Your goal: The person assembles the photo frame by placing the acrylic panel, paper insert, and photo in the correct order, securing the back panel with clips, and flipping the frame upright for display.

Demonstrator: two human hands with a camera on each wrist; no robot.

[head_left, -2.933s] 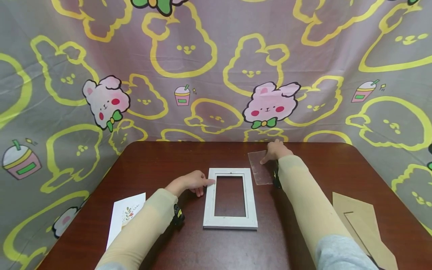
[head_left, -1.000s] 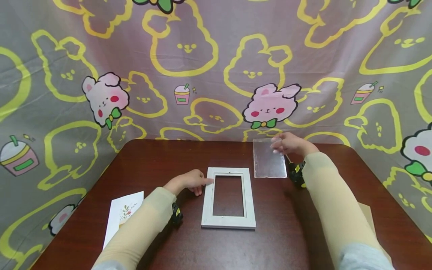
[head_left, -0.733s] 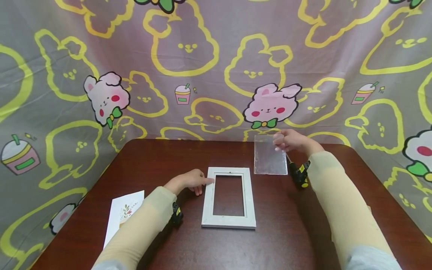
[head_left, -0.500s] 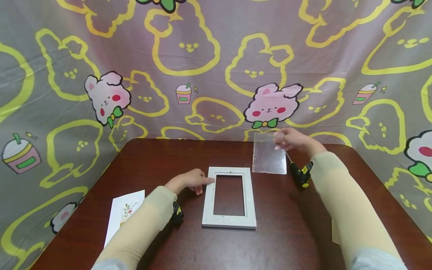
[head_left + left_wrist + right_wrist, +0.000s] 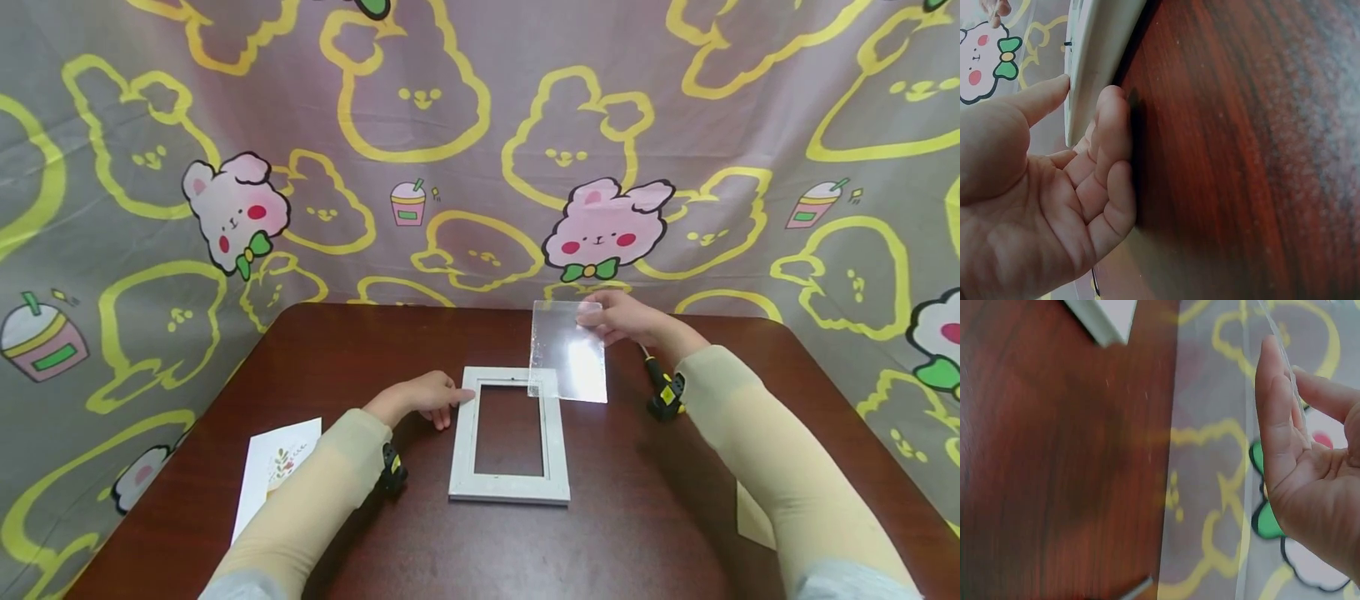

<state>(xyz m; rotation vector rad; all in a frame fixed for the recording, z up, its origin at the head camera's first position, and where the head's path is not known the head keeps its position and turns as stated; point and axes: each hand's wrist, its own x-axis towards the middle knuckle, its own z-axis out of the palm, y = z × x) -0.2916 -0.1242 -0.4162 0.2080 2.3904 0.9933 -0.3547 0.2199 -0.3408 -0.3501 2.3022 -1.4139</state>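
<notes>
Both hands are busy: the right hand [image 5: 626, 318] pinches a clear sheet [image 5: 567, 352] by its far right corner, thumb on one face and fingers [image 5: 1275, 419] on the other, holding it up above the far right corner of the white frame [image 5: 510, 435]. The left hand [image 5: 420, 402] rests relaxed on the table [image 5: 360, 350], fingertips touching the left side of the frame. I think the sheet is light, stiff, smooth and slippery, perhaps easy to crack, so the edges are the best place to hold. A printed card [image 5: 273, 475] lies near left.
</notes>
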